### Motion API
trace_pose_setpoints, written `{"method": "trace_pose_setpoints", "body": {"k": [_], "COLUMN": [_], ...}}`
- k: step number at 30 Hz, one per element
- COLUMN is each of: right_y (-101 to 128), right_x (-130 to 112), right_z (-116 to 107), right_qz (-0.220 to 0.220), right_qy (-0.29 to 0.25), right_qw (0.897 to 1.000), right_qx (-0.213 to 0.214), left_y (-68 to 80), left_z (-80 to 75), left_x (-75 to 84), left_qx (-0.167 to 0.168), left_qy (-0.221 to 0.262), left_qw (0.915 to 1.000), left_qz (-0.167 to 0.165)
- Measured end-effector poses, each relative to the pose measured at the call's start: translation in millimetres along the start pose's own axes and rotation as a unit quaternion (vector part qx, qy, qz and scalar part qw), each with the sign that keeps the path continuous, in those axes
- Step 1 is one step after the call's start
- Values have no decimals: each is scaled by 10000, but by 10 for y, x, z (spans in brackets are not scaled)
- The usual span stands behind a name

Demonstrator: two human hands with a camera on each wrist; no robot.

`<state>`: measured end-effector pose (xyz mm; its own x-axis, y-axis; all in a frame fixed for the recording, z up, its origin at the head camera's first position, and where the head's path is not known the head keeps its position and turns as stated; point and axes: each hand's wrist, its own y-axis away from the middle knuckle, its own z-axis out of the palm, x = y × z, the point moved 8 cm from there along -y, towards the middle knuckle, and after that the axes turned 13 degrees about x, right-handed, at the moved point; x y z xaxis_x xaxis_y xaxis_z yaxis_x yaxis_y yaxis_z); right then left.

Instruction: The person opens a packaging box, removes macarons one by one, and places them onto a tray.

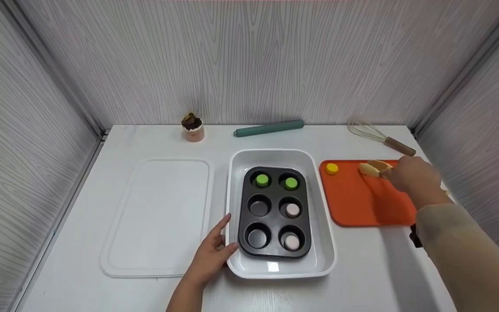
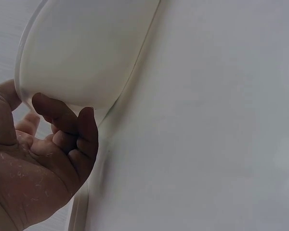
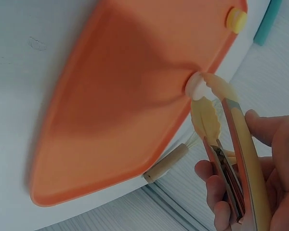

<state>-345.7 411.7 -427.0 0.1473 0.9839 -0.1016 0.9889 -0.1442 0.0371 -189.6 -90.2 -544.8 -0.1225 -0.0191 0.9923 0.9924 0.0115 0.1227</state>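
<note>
Okay, reads as pick-up: my right grip clasps the tongs, tips apart at the pale piece on the orange tray; left grip holds the white bin. Next move likely calls for a squeeze, then lift.

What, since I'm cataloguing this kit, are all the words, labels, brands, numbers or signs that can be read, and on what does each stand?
None: no readable text shows on the tongs, muffin tin, white tub or orange tray.
A faint mark on the table, in the right wrist view, is too unclear to read.
</note>
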Motion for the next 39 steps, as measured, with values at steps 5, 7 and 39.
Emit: {"method": "trace_pose_setpoints", "body": {"k": [5, 7, 39], "right_y": [2, 13, 243], "right_x": [9, 19, -603], "right_z": [9, 16, -425], "right_qz": [56, 107, -757], "right_qy": [-110, -154, -136], "right_qw": [9999, 9996, 9948], "right_qx": [-61, -187, 667], "left_y": [-7, -5, -13], "left_z": [-4, -1, 11], "left_x": [8, 13, 24], "left_qx": [-6, -19, -60], "left_qy": [46, 37, 62], "left_qw": [10000, 10000, 9999], "left_qz": [23, 50, 85]}}
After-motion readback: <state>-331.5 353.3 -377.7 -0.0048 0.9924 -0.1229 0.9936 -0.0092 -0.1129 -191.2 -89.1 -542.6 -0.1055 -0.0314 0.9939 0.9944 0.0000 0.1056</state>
